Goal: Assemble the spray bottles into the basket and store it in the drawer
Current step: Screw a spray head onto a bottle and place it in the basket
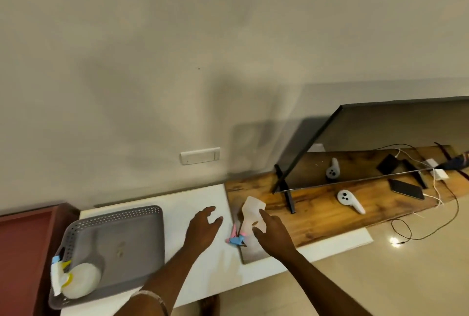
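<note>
1. The grey plastic basket (114, 237) sits on the white tabletop (203, 277) and serves as the landmark here.
2. In the basket's near left corner lies one spray bottle (78, 281), a translucent white one with a yellow-and-blue trigger head, on its side.
3. Well to the right of the basket, at the seam where the white tabletop meets the wooden board (317, 211), a second translucent spray bottle (252, 214) lies with its pink-and-blue trigger head (237, 238) pointing toward the camera.
4. The right hand (272, 235) is on this second bottle, thumb and fingers curled around its body in a grasp.
5. The left hand (203, 227) hovers between the basket and that bottle, fingers loosely spread and holding nothing.
6. Farther right of the basket, on the wooden board, stand a dark flat screen (355, 153), a white VR controller (350, 200) and a black phone (407, 188) with cables.
</note>
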Demonstrator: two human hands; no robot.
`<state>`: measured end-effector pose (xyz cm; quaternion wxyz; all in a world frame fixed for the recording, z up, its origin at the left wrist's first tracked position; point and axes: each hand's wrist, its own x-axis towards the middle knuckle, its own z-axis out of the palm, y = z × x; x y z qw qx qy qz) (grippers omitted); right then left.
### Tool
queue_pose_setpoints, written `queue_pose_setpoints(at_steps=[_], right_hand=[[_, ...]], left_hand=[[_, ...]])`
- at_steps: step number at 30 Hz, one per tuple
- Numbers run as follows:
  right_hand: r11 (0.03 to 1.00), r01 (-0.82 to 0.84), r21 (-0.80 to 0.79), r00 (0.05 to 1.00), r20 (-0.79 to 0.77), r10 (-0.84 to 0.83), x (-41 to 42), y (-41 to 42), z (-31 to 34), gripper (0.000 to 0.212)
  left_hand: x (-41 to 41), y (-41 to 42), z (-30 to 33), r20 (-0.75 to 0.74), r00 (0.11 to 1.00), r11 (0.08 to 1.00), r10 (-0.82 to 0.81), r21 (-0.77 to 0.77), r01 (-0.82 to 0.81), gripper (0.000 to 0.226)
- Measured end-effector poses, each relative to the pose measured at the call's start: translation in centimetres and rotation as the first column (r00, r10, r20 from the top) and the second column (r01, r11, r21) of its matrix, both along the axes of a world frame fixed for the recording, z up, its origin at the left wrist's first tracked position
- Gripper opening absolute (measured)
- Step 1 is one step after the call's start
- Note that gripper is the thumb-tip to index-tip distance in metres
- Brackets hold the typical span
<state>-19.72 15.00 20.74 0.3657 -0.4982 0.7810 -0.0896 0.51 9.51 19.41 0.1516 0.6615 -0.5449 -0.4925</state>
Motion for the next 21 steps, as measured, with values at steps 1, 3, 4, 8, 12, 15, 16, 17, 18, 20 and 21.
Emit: queue_pose_setpoints(at_steps=[1, 3, 4, 8, 12, 15, 16, 17, 18, 20, 21], right_hand=[[1.000, 0.006, 0.006, 1.000, -0.011, -0.006, -0.7, -0.6, -0.6, 0.063], [1.000, 0.013, 0.014, 1.000, -0.028, -0.013, -1.6, -1.7, -1.9, 0.063], [1.000, 0.011, 0.019, 0.999, -0.033, -0.010, -2.0, -2.4, -2.7, 0.063], [0.999, 0.029, 0.032, 1.000, 0.000, -0.029, -3.3, -5.2, -6.5, 0.061], [0.999, 0.025, 0.035, 0.998, 0.061, -0.027, -4.2, -7.6, -10.4, 0.060], [0.999, 0.015, 0.038, 0.997, 0.073, -0.018, -4.8, -9.2, -13.8, 0.067], [0.999, -0.004, 0.032, 0.999, 0.044, 0.003, -5.0, -9.6, -15.0, 0.070], [0.999, -0.032, 0.025, 0.999, -0.004, 0.032, -5.0, -9.8, -15.9, 0.075], [0.998, -0.061, 0.024, 0.997, -0.050, 0.062, -5.1, -10.2, -17.0, 0.080], [0.998, -0.047, 0.046, 0.996, -0.073, 0.050, -5.1, -10.7, -18.8, 0.090], [0.999, -0.012, 0.043, 0.999, -0.049, 0.014, -5.1, -10.8, -19.5, 0.093]], left_hand=[[-1.5, -0.7, -0.9, -0.002, 1.000, 1.000, -0.010, 0.016, 0.010, 0.047], [-4.1, -2.1, -2.7, -0.006, 0.999, 0.998, -0.039, 0.057, 0.039, 0.049], [-5.3, -2.9, -3.8, -0.006, 0.999, 0.995, -0.054, 0.082, 0.054, 0.052], [-9.2, -5.2, -8.3, 0.035, 0.994, 0.985, -0.101, 0.143, 0.095, 0.060], [-11.3, -7.0, -12.7, 0.045, 0.986, 0.980, -0.163, 0.122, 0.156, 0.058], [-12.6, -8.3, -15.9, 0.008, 0.987, 0.978, -0.162, 0.135, 0.160, 0.058], [-13.0, -8.6, -17.0, -0.011, 0.990, 0.978, -0.140, 0.152, 0.140, 0.061], [-13.3, -8.8, -17.9, -0.025, 0.993, 0.978, -0.117, 0.171, 0.119, 0.065], [-13.5, -9.1, -18.9, -0.035, 0.995, 0.976, -0.091, 0.194, 0.096, 0.068], [-13.9, -9.3, -20.8, -0.053, 0.997, 0.972, -0.051, 0.225, 0.061, 0.069], [-14.1, -9.3, -21.6, -0.065, 0.997, 0.971, -0.040, 0.234, 0.054, 0.067]])
